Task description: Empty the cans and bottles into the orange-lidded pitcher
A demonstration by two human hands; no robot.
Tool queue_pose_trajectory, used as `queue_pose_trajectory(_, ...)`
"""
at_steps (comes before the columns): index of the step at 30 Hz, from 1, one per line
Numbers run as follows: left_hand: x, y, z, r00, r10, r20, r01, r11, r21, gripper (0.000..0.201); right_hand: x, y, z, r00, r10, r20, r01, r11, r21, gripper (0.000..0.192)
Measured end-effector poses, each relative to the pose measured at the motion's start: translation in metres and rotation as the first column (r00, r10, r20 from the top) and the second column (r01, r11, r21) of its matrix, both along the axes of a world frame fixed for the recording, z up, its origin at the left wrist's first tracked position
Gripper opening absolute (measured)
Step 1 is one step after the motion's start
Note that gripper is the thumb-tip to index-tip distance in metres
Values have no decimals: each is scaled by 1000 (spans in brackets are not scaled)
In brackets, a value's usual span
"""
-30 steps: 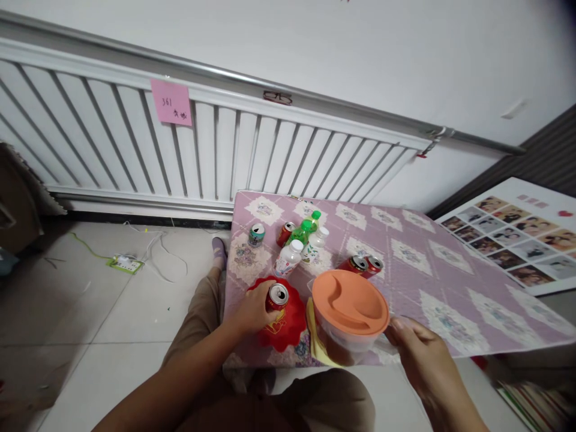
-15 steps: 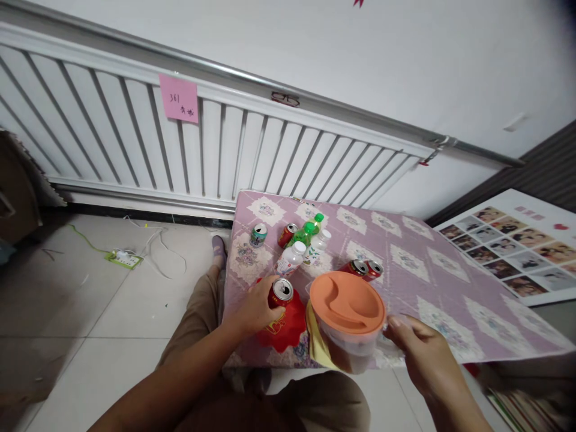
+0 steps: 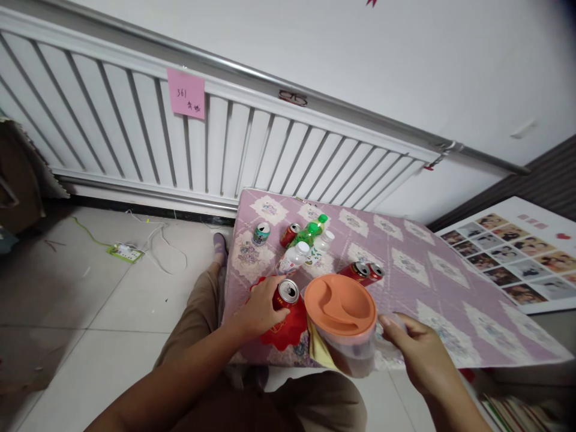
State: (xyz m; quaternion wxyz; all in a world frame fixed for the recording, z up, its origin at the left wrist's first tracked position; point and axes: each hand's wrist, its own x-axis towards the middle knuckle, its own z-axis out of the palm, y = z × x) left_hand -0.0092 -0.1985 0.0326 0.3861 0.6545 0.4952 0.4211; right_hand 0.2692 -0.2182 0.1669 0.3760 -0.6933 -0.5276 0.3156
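My left hand [image 3: 256,309] grips an opened red can [image 3: 286,295] that stands on a red cloth [image 3: 288,329] at the table's near edge. My right hand [image 3: 411,347] holds the handle of a clear plastic pitcher [image 3: 351,351] with an orange lid [image 3: 340,304]; the pitcher is lifted just off the near edge, right beside the can. A yellow cloth [image 3: 317,349] lies under the pitcher.
On the low table with a purple patterned cover [image 3: 427,282] stand a teal can [image 3: 260,233], a red can [image 3: 290,234], a green bottle [image 3: 309,230], two white bottles [image 3: 294,257] and two red cans [image 3: 364,271]. A white radiator [image 3: 180,144] runs behind. A power strip [image 3: 125,252] lies on the floor.
My left hand has shifted the red can slightly right, closer to the pitcher. The pitcher in my right hand has moved a little left toward the can.
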Motion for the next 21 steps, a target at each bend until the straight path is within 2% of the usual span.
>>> queue_pose_trajectory(9, 1, -1, 2, 999, 21, -30, -22, 1000, -13, 72, 8, 7, -5, 994, 40, 102, -37, 999, -31, 37)
queue_pose_trajectory(16, 2, -1, 1, 999, 27, -44, -28, 1000, -9, 71, -1, 6, 3, 981, 67, 184, -56, 996, -64, 37)
queue_pose_trajectory(21, 2, -1, 2, 997, 25, -67, -27, 999, -34, 71, -15, 1, 6, 978, 9, 208, -20, 998, 51, 35)
